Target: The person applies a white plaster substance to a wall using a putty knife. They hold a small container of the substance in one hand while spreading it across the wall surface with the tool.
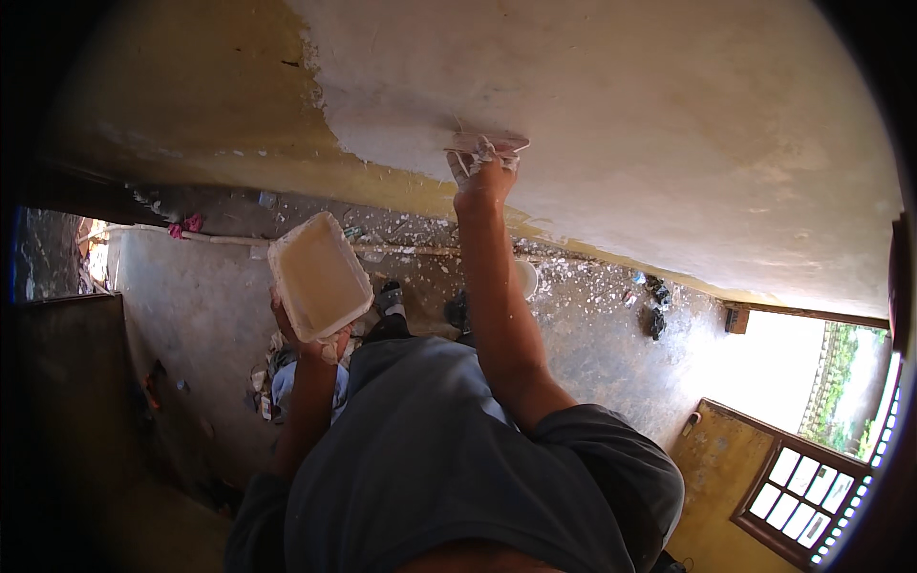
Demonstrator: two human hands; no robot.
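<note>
My right arm reaches up to the wall, where my right hand (485,176) is closed on a flat, pale putty spreader (504,143). The spreader lies along the wall surface, and white paste smears the fingers. Around it the wall (659,124) carries a whitish coat; farther left, beyond a ragged edge, it is yellow-brown (201,86). Lower left, my left hand (313,348) grips a rectangular tray (359,311) by its near end. Dried paste crusts the tray's rim, and its inside is pale beige. Most of the left fingers are hidden beneath the tray.
White splatter covers the floor along the wall's foot. A long pole (224,239), a white bucket (525,278), a pink cloth (187,225) and dark plastic scraps (658,306) lie or stand there. A bright doorway (774,358) and a barred window (793,498) are at right.
</note>
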